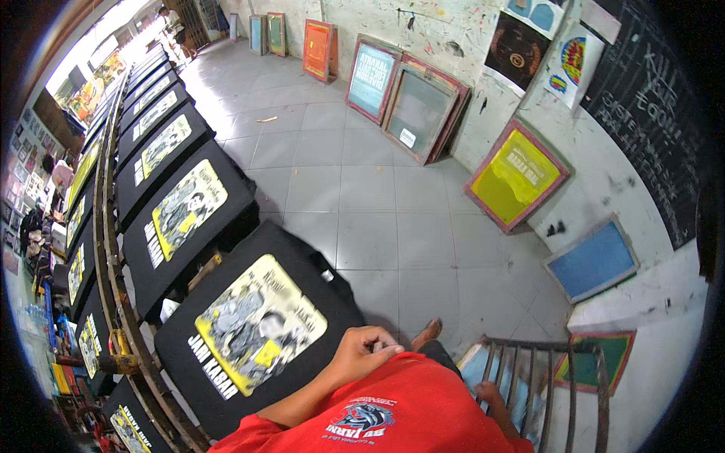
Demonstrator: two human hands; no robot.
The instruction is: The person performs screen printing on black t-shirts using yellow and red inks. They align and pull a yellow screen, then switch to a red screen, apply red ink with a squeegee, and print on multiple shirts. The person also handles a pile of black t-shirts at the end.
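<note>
My left hand (pixel 366 352) rests against the front of my red shirt (pixel 377 408), beside the nearest printed black T-shirt. Its fingers are curled in, and whatever may be inside them is hidden. That T-shirt (pixel 238 332) lies stretched flat over a board, with a yellow, grey and white picture on its front. Low on my right, my right hand (pixel 489 392) hangs next to the dark metal bars of a rack (pixel 532 349). It is small and shadowed, so I cannot make out its fingers or whether it touches a bar.
More black printed T-shirts (pixel 185 204) run in rows to the far left, along a long metal rail (pixel 113 264). Framed screens, among them a yellow one (pixel 521 175) and a blue one (pixel 593 259), lean on the right wall. Grey tiled floor (pixel 362 189) lies between. Another person (pixel 172 29) stands far back.
</note>
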